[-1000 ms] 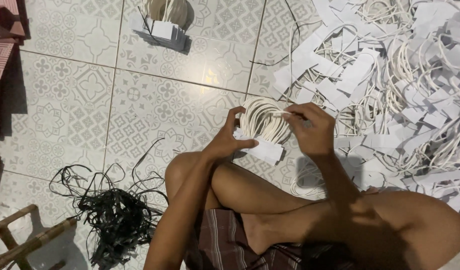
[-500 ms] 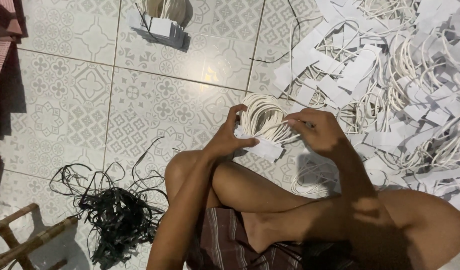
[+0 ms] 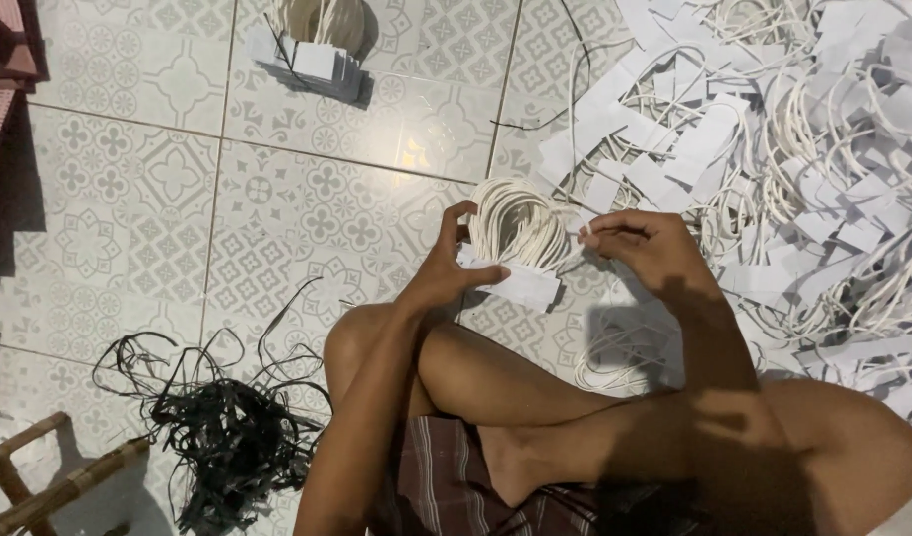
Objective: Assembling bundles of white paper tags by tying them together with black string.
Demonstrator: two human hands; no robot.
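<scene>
My left hand (image 3: 454,266) grips a bundle of looped white cords with white paper tags (image 3: 521,238), held just above the patterned tile floor in front of my crossed legs. My right hand (image 3: 643,248) is at the bundle's right side, fingers pinched on one thin white cord at the tags. The loops fan upward from my left thumb. A large heap of loose white cords and paper tags (image 3: 774,149) covers the floor on the right, partly under my right forearm.
A finished bundle of tagged cords (image 3: 317,45) lies at the top. A tangle of black strings (image 3: 223,432) sits at lower left beside a bamboo frame (image 3: 39,476). Red fabric (image 3: 4,69) lies at the far left edge.
My right hand has shifted a little right along the bundle and now pinches a cord at its edge. The left hand keeps its grip on the bundle.
</scene>
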